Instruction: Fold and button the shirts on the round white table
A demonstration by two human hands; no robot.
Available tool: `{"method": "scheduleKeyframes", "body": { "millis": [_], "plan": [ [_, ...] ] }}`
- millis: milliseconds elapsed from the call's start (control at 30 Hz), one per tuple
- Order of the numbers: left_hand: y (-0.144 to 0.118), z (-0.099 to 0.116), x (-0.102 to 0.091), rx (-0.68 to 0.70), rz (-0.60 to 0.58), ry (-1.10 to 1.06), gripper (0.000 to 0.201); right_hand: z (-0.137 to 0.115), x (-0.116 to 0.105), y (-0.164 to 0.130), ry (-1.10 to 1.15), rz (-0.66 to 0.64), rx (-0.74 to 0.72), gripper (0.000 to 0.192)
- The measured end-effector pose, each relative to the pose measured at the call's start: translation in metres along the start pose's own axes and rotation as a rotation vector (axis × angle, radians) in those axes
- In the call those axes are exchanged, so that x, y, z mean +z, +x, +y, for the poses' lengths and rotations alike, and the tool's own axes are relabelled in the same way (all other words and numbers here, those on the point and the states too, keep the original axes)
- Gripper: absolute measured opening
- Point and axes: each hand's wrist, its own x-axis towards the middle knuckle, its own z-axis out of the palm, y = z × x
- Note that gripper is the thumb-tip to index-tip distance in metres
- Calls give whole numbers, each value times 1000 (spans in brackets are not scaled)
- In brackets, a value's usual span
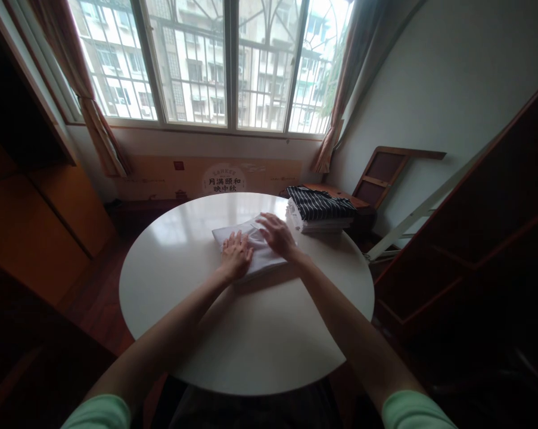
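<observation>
Currently both hands pressing flat on folded white garment (pixel 255 253) lying on round white table (pixel 197 333), past centre toward far edge. Left hand (pixel 235 255) resting open, palm down, on garment's near-left part; right hand (pixel 277 235) lying open, fingers spread, on its right part. Stack of folded clothes, striped piece on top (pixel 320 208), sitting just right of garment.

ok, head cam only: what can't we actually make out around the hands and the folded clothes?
- Head view: the part of the folded white garment under the left hand and right hand; both lie flat on it.
- Number of pieces in the stack beneath the dark striped folded garment: too small.
- Near rim of the round white table: partly covered by the forearms.
- Dark shelving at both frame sides: too dim.
</observation>
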Motion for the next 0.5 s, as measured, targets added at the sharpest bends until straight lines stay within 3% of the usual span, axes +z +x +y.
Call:
{"method": "scheduleKeyframes", "body": {
  "millis": [67, 133, 233, 367, 433, 500],
  "plan": [
    [1, -2, 10, -18, -77, 18, 44, 1, 24, 0, -45, -228, -3, 41],
    [1, -6, 13, -20, -116, 14, 44, 6, 40, -4, -86, -332, 49, 44],
    [0, -13, 7, 15, -134, -8, 42, 6, 42, -11, -126, -337, 86, 47],
    [-3, -23, -18, 183, -243, -79, 31, -16, 20, -22, -137, -344, 96, 50],
    [-7, -27, -31, 233, -302, -146, 25, -26, 8, -28, -115, -315, 161, 50],
    [-10, -28, -42, 198, -333, -185, 30, -30, 1, -31, -106, -254, 271, 45]
  ]
}}
